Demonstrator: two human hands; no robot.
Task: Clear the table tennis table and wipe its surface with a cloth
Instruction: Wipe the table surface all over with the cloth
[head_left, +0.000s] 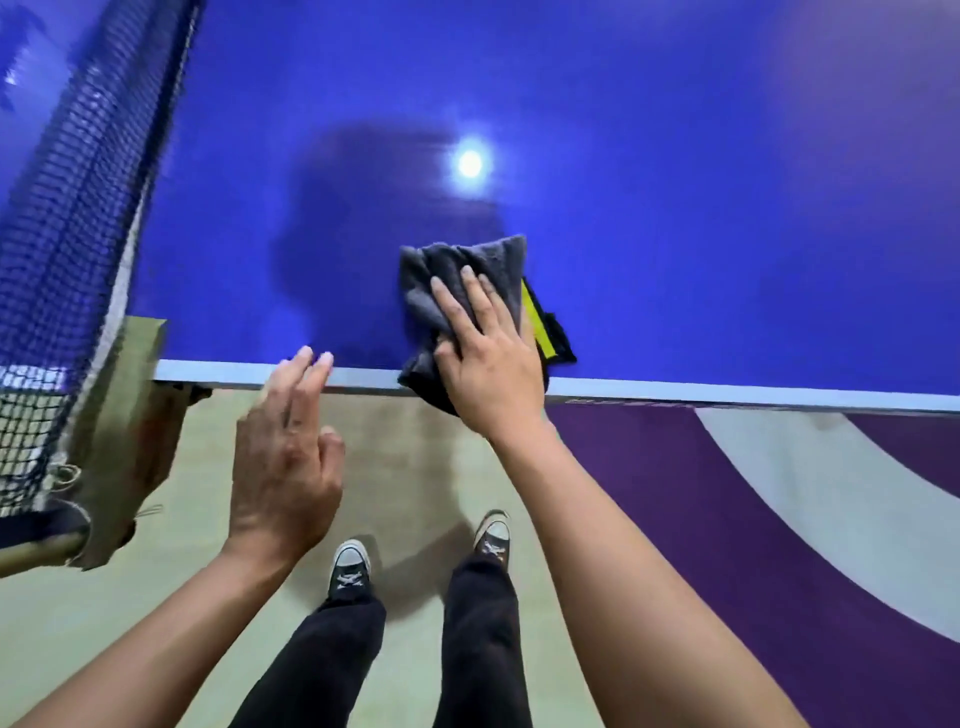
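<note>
The blue table tennis table (675, 182) fills the upper part of the head view, its white near edge running across the middle. A dark grey cloth (467, 260) with a yellow and black tag lies crumpled at that edge, partly hanging over it. My right hand (488, 353) presses flat on the cloth with straight fingers. Left of it, my left hand (285, 457) hovers with relaxed fingers, its fingertips at the table's edge, holding nothing.
The dark net (78, 208) stands at the left, fixed to a post wrapped in tan fabric (130, 415). Below the table edge are the pale floor, a purple and white floor marking (779, 519) at the right, and my legs and sneakers.
</note>
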